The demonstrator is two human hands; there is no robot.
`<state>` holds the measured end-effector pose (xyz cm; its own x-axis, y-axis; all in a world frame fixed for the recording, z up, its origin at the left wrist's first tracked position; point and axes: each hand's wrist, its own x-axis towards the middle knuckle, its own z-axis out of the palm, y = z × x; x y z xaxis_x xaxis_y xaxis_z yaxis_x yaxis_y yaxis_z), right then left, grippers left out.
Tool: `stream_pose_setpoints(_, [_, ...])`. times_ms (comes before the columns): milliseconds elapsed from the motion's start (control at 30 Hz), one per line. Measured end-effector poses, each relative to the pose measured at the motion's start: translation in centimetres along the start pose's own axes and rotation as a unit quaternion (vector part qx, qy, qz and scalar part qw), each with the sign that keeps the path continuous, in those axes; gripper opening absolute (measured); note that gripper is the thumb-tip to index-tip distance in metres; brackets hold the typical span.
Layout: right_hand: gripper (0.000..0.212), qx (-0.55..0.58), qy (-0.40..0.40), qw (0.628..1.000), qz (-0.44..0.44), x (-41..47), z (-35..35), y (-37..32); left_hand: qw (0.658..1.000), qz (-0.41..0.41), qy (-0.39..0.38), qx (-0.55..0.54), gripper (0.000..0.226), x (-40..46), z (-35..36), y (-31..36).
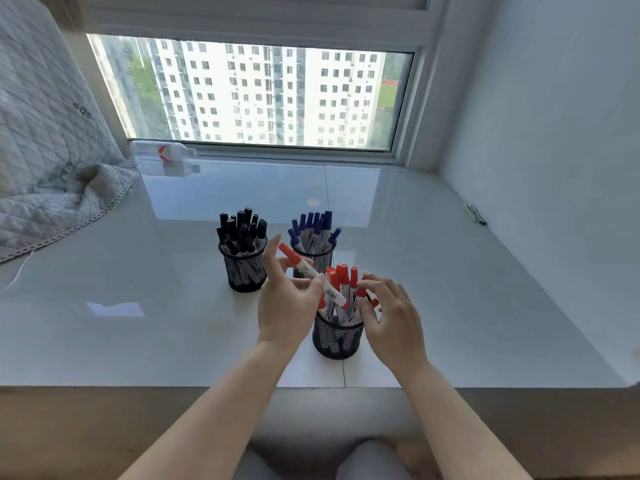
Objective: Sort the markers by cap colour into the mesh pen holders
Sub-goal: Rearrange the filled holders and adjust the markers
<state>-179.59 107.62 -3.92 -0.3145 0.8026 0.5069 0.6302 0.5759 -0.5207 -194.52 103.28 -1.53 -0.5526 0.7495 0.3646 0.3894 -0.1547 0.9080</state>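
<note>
- Red-capped marker [311, 275] is pinched in the left hand [287, 306], lying tilted, cap pointing up and away from the palm, its tail end over the near holder [337, 337].
- Right hand [391, 317] has its fingers curled round red markers [341, 282] standing in that holder, which sits between the two hands.
- Beyond the left hand stand a holder of black markers [242, 237] and a holder of blue markers [313, 233].
- All three holders rest on the glossy white desk [138, 306].
</note>
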Motion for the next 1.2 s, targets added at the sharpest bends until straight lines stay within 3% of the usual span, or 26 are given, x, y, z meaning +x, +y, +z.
stream_pose_setpoints(100, [0.017,0.001,0.003,1.000,0.007,0.6,-0.3,0.0,0.999,0.028,-0.001,0.041,0.072,0.1,-0.1,0.2])
stream_pose_setpoints(300, [0.011,0.001,0.018,1.000,0.002,3.2,-1.4,-0.8,0.985,0.136,0.021,0.108,0.026,-1.0,-0.2,-0.7])
stream_pose_setpoints(467, [0.019,-0.020,-0.095,0.995,-0.024,6.3,-1.2,-1.7,0.984,0.131,0.026,0.121,0.010,-1.8,0.0,-2.3])
stream_pose_setpoints(733, [0.026,-0.058,-0.269,0.961,-0.024,8.5,-0.2,-2.4,0.983,0.097,-0.020,0.154,0.025,-2.7,0.0,-3.6])
stream_pose_setpoints(800, [0.026,-0.073,-0.286,0.955,-0.032,8.6,-0.2,-2.6,0.985,0.078,-0.051,0.146,0.041,-3.0,0.0,-3.8])
stream_pose_setpoints(933, [0.023,-0.078,-0.292,0.952,-0.042,8.5,-0.2,-2.8,0.989,-0.007,-0.124,0.084,0.094,-3.7,0.7,-3.8])
stream_pose_setpoints(1000, [0.022,-0.065,-0.297,0.952,-0.035,8.5,-0.2,-2.9,0.984,-0.058,-0.153,0.074,0.105,-3.7,1.2,-3.7])
stream_pose_setpoints(1100, [0.022,-0.060,-0.309,0.949,-0.031,8.5,-0.5,-2.7,0.979,-0.103,-0.172,0.047,0.104,-3.4,1.6,-3.6])
stream_pose_setpoints(1200, [0.018,-0.052,-0.290,0.955,-0.038,8.2,-0.8,-2.5,0.977,-0.106,-0.184,0.025,0.083,-3.2,1.8,-3.3])
